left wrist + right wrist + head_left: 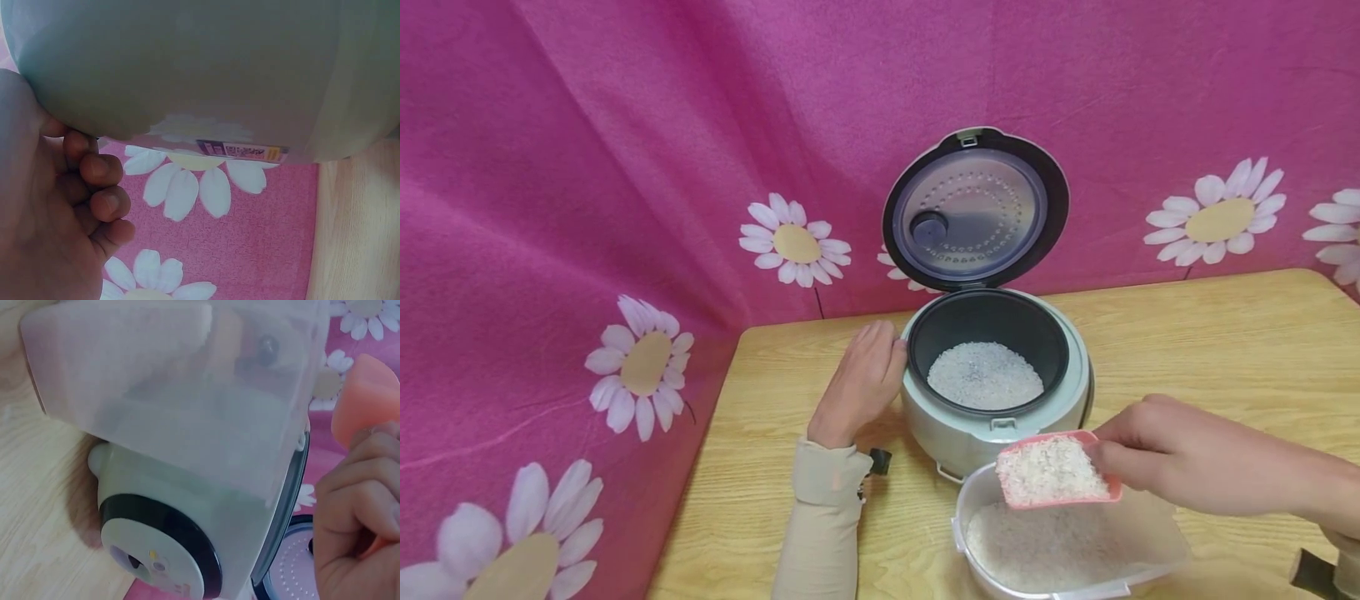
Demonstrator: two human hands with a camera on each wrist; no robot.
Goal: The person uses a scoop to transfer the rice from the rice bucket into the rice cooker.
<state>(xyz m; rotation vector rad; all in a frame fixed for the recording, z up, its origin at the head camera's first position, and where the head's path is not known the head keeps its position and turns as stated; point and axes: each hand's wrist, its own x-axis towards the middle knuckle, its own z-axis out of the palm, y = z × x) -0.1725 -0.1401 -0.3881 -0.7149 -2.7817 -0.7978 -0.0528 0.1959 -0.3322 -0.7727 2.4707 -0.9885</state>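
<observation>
My right hand (1202, 458) grips the handle of a pink scoop (1115, 490), which is heaped with white rice (1052, 468). The scoop is held over a translucent plastic bin (1150, 533) with more rice in its bottom. Behind the bin stands a pale green rice cooker (917, 417) with its lid (977, 212) raised. A layer of rice (985, 377) lies in the cooker's dark inner pot (992, 312). At the cooker's left side, my left hand (863, 379) rests against the body near the rim. The left wrist view shows its fingers (103, 169) loosely curled beside the cooker wall.
All of this stands on a light wooden table (760, 400). A pink cloth (625, 167) with white daisies hangs behind and to the left of it. The open lid rises close before the cloth. In the right wrist view, the cooker's front panel (156, 556) shows below the bin.
</observation>
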